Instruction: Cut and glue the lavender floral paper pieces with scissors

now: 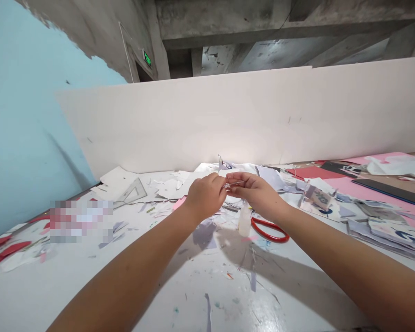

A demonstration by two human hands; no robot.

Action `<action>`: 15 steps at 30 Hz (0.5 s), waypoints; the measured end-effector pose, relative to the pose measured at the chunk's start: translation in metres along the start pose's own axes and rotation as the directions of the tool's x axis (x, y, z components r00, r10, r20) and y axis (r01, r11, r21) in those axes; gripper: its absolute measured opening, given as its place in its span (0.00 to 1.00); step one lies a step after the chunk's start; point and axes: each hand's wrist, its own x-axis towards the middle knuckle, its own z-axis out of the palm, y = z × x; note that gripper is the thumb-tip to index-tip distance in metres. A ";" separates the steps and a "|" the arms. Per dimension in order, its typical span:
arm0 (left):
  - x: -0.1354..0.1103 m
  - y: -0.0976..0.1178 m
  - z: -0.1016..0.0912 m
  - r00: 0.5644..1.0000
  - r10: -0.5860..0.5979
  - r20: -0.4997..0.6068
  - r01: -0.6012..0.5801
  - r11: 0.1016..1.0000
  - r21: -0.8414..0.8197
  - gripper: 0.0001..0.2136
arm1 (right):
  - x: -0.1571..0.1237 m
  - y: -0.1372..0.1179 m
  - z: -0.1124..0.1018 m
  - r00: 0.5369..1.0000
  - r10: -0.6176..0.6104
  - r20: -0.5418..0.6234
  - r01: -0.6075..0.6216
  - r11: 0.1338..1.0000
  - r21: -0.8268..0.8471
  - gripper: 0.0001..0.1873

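Observation:
Both my hands meet above the middle of the white table [200, 286]. My left hand [204, 196] is curled closed, its fingertips pinching a small thin whitish piece [232, 184] that I cannot make out. My right hand [256, 191] pinches the same small piece from the other side, fingers pressed together. Just below my right hand stands a small translucent glue bottle [244, 220]. Red-handled scissors [269, 230] lie on the table beside the bottle, partly hidden under my right wrist.
Paper scraps [166, 186] and a clear triangle ruler [133, 191] litter the far table. Pink and red sheets [352, 186], printed paper stacks [383, 228] and a dark phone [390, 191] lie right. A white board [249, 115] stands behind; a blue wall [17, 129] is left.

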 end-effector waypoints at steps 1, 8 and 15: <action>0.000 -0.001 0.001 1.000 0.023 -0.001 -0.023 0.999 0.033 0.09 | 0.000 -0.001 0.000 1.000 0.008 0.005 -0.008 1.000 -0.004 0.15; 0.001 0.000 -0.003 0.996 -0.031 0.079 0.029 0.999 0.024 0.09 | 0.001 -0.012 -0.004 0.999 -0.013 -0.044 0.006 0.988 -0.154 0.12; 0.002 0.002 -0.007 0.987 -0.084 0.136 0.098 0.990 -0.098 0.07 | 0.000 -0.014 -0.012 0.982 -0.093 -0.166 -0.023 0.808 -0.588 0.09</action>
